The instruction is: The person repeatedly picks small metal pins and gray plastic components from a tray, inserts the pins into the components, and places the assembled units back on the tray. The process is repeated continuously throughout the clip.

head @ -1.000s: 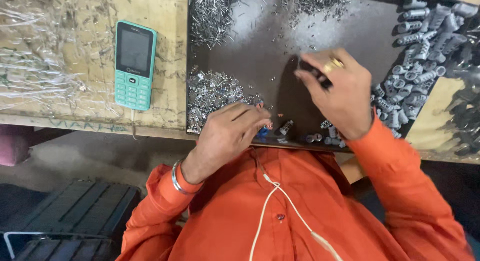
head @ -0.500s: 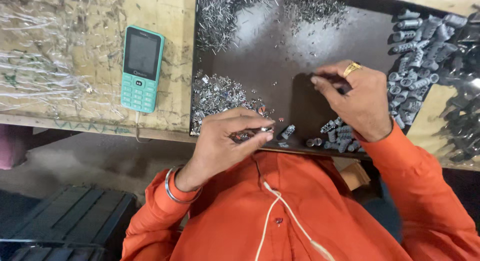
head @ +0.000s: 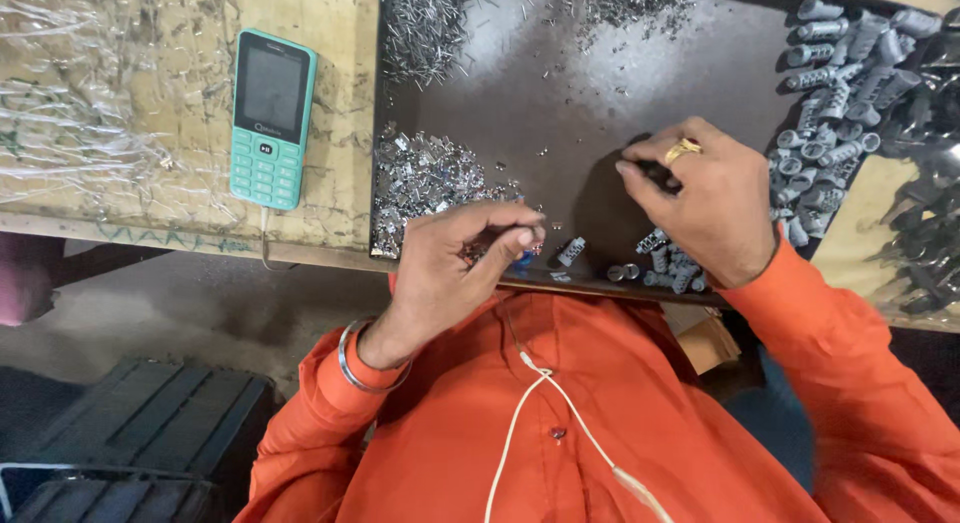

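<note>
1. The left hand (head: 455,268) sits at the near edge of the dark tray (head: 560,113), thumb and fingers pinched on some small metal bits; what exactly they are is too small to tell.
2. The pile of clips (head: 425,178) lies just beyond and left of that hand, touching distance from its fingertips; the left hand is clearly the nearer one to it.
3. The right hand (head: 700,198), ring on one finger, is curled with fingertips closed on a small dark piece, pointing left across the tray.
4. Grey plugs (head: 665,263) lie under its wrist, long axes mixed, mostly across the tray edge.
5. One plug (head: 572,251) lies between the two hands, tilted, near both.
6. A bigger plug heap (head: 835,93) sits far right, beyond the right hand.
</note>
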The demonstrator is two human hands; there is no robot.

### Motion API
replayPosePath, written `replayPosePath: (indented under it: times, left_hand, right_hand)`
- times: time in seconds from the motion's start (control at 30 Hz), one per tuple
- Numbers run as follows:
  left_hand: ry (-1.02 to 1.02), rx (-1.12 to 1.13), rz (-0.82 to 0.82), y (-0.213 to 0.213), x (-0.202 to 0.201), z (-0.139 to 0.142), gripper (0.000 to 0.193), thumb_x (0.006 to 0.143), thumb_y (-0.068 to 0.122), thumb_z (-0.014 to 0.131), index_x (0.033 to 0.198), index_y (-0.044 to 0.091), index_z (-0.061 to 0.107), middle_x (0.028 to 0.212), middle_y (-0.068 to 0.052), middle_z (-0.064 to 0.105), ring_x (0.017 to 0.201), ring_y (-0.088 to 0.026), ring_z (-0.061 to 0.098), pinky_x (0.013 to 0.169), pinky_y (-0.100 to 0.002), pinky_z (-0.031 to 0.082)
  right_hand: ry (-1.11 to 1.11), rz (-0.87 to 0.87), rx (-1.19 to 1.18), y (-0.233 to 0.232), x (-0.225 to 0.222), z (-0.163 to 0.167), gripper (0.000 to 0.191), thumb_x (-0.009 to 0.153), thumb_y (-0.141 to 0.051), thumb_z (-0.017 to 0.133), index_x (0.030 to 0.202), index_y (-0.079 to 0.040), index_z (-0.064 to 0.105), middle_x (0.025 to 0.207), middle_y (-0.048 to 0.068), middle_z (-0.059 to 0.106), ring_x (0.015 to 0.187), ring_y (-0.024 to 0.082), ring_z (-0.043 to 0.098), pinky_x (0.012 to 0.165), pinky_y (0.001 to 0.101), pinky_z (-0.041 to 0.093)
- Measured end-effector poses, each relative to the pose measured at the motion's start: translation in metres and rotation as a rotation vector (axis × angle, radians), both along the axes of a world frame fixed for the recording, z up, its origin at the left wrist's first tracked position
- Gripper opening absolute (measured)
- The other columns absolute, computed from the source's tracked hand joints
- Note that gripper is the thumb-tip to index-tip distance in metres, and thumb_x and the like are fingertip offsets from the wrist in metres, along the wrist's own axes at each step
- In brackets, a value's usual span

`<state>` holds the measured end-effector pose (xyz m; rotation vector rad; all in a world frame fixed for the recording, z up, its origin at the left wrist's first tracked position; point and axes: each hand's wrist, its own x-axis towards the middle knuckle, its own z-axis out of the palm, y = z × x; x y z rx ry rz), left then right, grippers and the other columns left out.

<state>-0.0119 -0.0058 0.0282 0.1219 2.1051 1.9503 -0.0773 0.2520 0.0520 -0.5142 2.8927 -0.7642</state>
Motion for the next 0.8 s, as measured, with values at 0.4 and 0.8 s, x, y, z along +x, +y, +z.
replayPosePath:
  times: [0.4, 0.8]
  left_hand:
    - [-0.399, 0.559, -0.168, 0.022, 0.007, -0.019, 0.014, 0.107, 0.011, 0.063, 0.106, -0.002, 0.066, 0.093, -0.007, 0.072, 0.084, -0.011, 0.071, 0.074, -0.026, 0.064]
    - [-0.457, 0.681, -0.124, 0.032, 0.020, -0.012, 0.013, 0.107, 0.006, 0.061, 0.113, -0.004, 0.064, 0.099, -0.011, 0.073, 0.090, -0.016, 0.074, 0.081, -0.030, 0.067]
  right_hand:
    - [-0.255, -0.115, -0.845, -0.018, 0.088, -0.023, 0.013, 0.099, 0.005, 0.069, 0.108, -0.004, 0.070, 0.109, 0.011, 0.066, 0.094, 0.013, 0.069, 0.076, 0.0246, 0.059]
    - [0.110, 0.056, -0.515, -0.015, 0.087, -0.009, 0.026, 0.096, 0.016, 0.065, 0.114, -0.003, 0.065, 0.107, 0.016, 0.067, 0.092, 0.022, 0.072, 0.078, 0.0280, 0.059]
